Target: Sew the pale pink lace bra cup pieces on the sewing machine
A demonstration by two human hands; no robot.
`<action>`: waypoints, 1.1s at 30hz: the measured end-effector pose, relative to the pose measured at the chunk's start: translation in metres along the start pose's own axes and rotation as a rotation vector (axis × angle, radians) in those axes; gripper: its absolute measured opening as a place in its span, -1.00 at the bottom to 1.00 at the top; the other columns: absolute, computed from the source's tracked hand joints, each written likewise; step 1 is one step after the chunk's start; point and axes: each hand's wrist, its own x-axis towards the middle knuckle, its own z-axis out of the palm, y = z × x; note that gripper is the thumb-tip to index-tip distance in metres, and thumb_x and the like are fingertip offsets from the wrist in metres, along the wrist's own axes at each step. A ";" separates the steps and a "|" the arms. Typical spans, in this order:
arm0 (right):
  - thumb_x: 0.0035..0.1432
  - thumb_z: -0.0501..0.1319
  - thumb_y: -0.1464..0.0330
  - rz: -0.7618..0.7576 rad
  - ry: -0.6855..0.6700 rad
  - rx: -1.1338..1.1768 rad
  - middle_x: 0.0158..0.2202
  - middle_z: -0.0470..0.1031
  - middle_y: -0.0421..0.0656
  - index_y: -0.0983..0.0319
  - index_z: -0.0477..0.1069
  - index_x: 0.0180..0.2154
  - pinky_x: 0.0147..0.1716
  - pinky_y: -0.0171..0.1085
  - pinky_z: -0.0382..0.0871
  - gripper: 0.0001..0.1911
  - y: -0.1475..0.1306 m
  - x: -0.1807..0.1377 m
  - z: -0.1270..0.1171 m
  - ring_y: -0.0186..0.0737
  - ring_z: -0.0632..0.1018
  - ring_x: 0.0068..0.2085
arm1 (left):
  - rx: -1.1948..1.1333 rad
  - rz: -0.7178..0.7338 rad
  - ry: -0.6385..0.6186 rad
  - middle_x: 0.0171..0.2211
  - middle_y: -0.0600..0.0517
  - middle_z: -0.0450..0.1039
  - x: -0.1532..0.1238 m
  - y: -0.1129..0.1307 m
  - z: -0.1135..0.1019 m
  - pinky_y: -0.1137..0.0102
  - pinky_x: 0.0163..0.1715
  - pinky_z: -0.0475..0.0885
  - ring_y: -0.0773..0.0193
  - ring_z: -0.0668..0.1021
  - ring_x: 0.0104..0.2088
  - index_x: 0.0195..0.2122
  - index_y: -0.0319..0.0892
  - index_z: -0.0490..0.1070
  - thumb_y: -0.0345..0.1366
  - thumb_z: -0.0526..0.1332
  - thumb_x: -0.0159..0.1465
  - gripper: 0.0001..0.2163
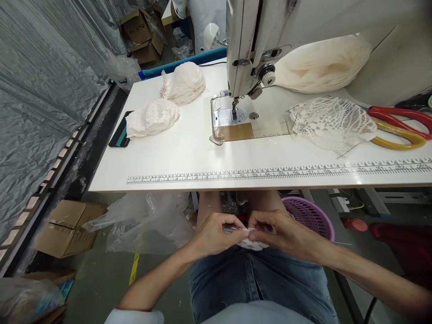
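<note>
Over my lap, below the table edge, my left hand point(216, 234) and my right hand point(278, 231) pinch a small white lace piece point(251, 243) between them, fingers closed on it. On the white sewing table point(189, 157) above stands a sewing machine point(249, 40) with its needle plate point(231, 118). A flat piece of white lace point(332, 122) lies right of the plate. Two stacks of lace cups point(153, 118) point(184, 82) sit on the table's left part.
Red and yellow handled scissors point(398, 128) lie at the table's right. A heap of pale fabric point(324, 63) sits behind the machine. A purple basket point(310, 216) is under the table, clear plastic bags point(145, 222) and cardboard boxes point(65, 227) on the floor left.
</note>
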 end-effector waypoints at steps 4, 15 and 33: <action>0.19 0.10 0.15 -0.011 0.052 -0.050 -0.58 0.23 -0.30 0.21 0.31 -0.44 -0.55 -0.37 0.04 -0.71 0.003 0.000 0.000 -0.37 0.25 -0.52 | -0.067 0.016 0.008 -0.47 0.05 0.50 -0.001 0.000 -0.003 0.54 -0.44 0.26 0.36 0.45 -0.43 -0.39 -0.25 0.53 -0.19 0.25 0.14 -0.79; 0.16 0.13 0.14 0.072 0.069 0.044 -0.57 0.24 -0.29 0.22 0.30 -0.41 -0.55 -0.37 0.05 -0.72 0.008 0.007 0.001 -0.37 0.23 -0.51 | -0.059 0.043 0.067 -0.44 0.06 0.51 0.001 -0.004 -0.008 0.53 -0.38 0.28 0.34 0.48 -0.39 -0.37 -0.23 0.54 -0.24 0.30 0.10 -0.84; 0.21 -0.03 0.30 -0.139 0.501 -0.612 -0.68 0.24 -0.26 0.19 0.10 -0.62 -0.61 -0.34 0.02 -0.65 -0.054 0.091 -0.119 -0.35 0.26 -0.64 | 0.531 0.177 -0.043 -0.49 0.04 0.44 0.140 0.126 -0.147 0.50 -0.53 0.25 0.35 0.43 -0.48 -0.47 -0.26 0.45 -0.25 0.23 0.07 -0.84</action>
